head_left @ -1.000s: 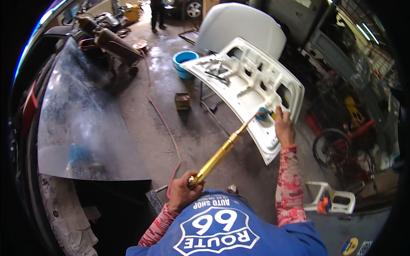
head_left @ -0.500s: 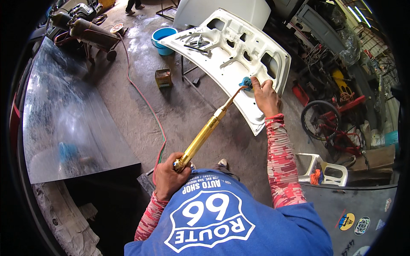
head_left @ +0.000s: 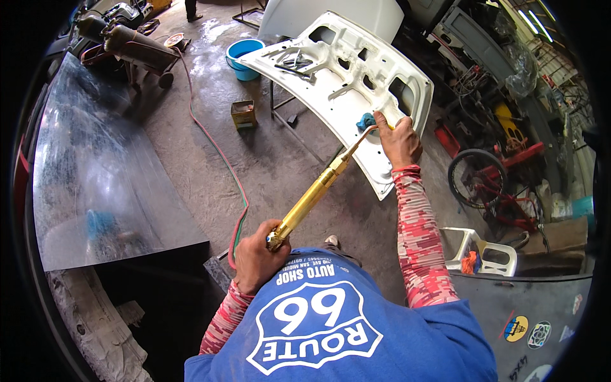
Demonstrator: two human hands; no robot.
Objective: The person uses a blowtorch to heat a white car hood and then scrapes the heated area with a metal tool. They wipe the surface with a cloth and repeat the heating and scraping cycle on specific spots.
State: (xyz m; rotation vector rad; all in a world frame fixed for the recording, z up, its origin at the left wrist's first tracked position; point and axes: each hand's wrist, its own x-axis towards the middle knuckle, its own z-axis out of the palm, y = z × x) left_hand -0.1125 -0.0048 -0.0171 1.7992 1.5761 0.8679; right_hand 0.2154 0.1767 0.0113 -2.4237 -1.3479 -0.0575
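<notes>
My left hand [head_left: 260, 256] is wrapped around the rear end of a brass gas torch [head_left: 310, 200], by its valve knobs. The torch slants up and to the right, and its thin bent copper-coloured tip [head_left: 364, 134] ends at my right thumb. My right hand [head_left: 401, 141] is closed at that tip, over the near part of a white car trunk lid or hood panel [head_left: 358, 141]. A sliver of yellow shows by the right thumb; what the fingers hold is mostly hidden. A crumpled blue cloth [head_left: 366, 121] lies on the panel just left of the right hand.
Red and green hoses [head_left: 219, 151] run across the floor from gas cylinders on a cart [head_left: 137, 49]. A blue bucket [head_left: 244, 60] and a square tin [head_left: 243, 115] stand left of the panel. Sheet metal [head_left: 108, 184] lies at left, a white plastic chair [head_left: 490, 254] at right.
The torch has shifted slightly right, its tip going from beside the blue cloth to my right thumb. My right fingers have curled in more. My left hand moved a little right with the torch.
</notes>
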